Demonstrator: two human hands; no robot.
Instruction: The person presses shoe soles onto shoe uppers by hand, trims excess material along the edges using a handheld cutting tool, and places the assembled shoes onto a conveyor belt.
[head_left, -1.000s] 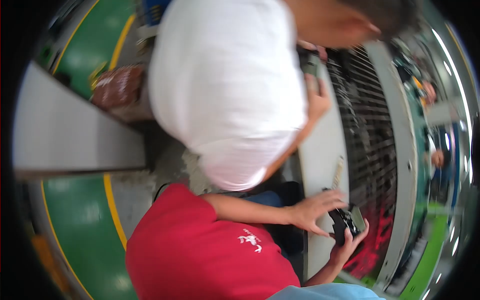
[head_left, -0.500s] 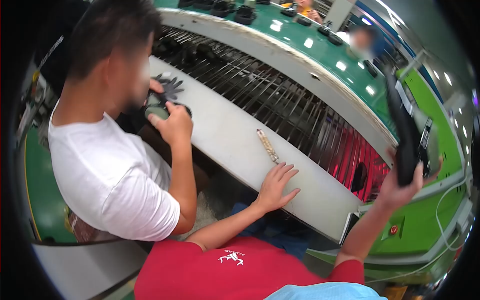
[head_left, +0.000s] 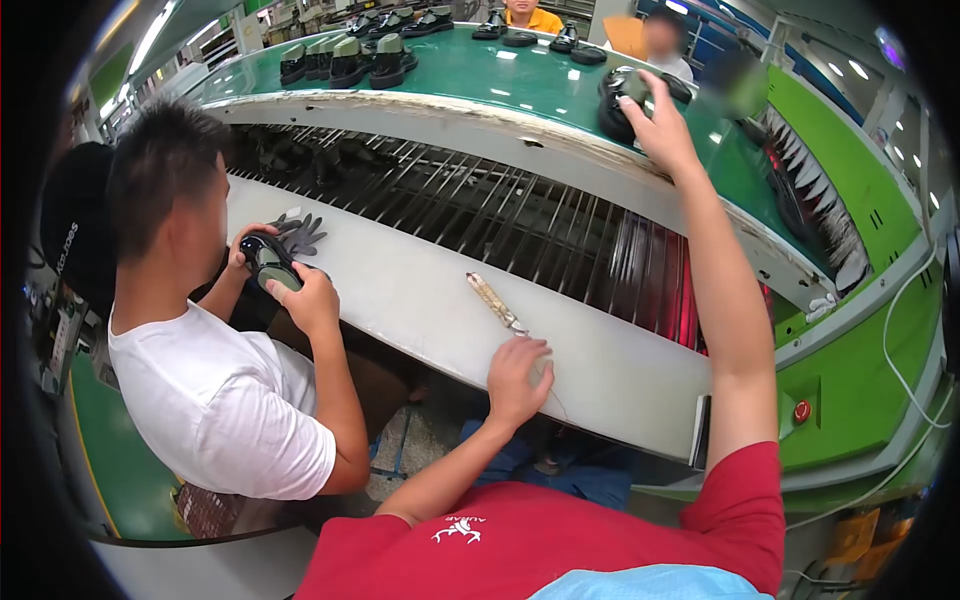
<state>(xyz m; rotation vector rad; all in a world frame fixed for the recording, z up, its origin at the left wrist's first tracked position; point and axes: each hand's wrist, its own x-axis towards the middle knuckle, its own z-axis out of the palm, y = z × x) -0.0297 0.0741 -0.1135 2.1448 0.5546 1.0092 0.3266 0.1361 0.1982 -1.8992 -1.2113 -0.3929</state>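
My right hand (head_left: 662, 125) is stretched out over the green conveyor belt, gripping a glossy black shoe (head_left: 614, 108) close to the belt's near edge. Whether the shoe's sole touches the belt, I cannot tell. On the white worktop, my left hand (head_left: 517, 382) rests with fingers loosely bent and thumb apart, holding nothing. Just beyond its fingertips lies a slim tool with a tape-wrapped handle (head_left: 492, 300), its narrow metal end pointing at the hand. I cannot tell if the fingers touch that end.
At left, a co-worker in a white shirt (head_left: 215, 400) holds a black and green shoe (head_left: 272, 262) beside a grey glove (head_left: 303, 235). Several shoes (head_left: 390, 62) stand along the belt. Metal rollers (head_left: 480, 205) run below it. A green machine (head_left: 850, 420) with a bristle curtain (head_left: 820, 205) stands right.
My right hand has swung with the shoe from the far right up to the conveyor. My left hand's fingers have drawn in from a wider spread. The view has shifted.
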